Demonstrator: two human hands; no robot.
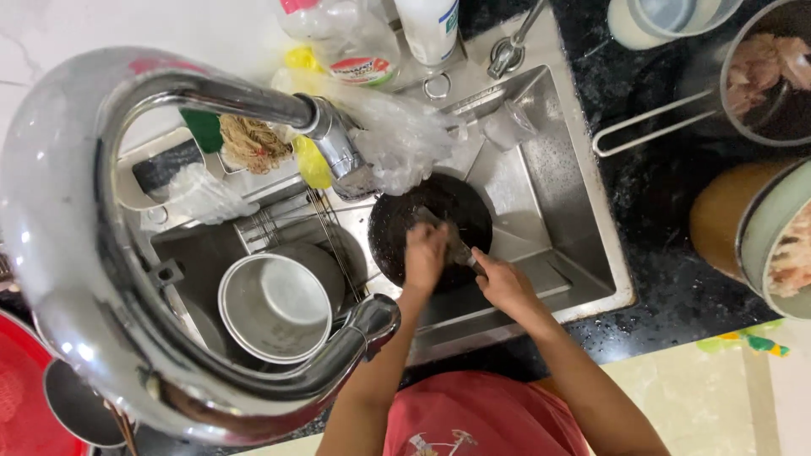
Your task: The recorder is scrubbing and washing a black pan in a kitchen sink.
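A round black pan (394, 226) lies in the right basin of a steel sink (601, 221). Both my hands are over it. My left hand (425, 257) is curled at the pan's middle, closed on a grey metal piece (457, 250) that lies across the pan. My right hand (503, 283) grips the near end of that same piece at the pan's lower right edge. What the grey piece is I cannot tell; my fingers hide most of it.
A big chrome tap (325, 127) arches across the left. Below it sits a steel pot (274, 308). A clear plastic bag (405, 139), a scrub pad (252, 143) and bottles (427, 29) sit behind the sink. A saucepan with meat (764, 76) and a bowl (786, 245) stand on the dark counter.
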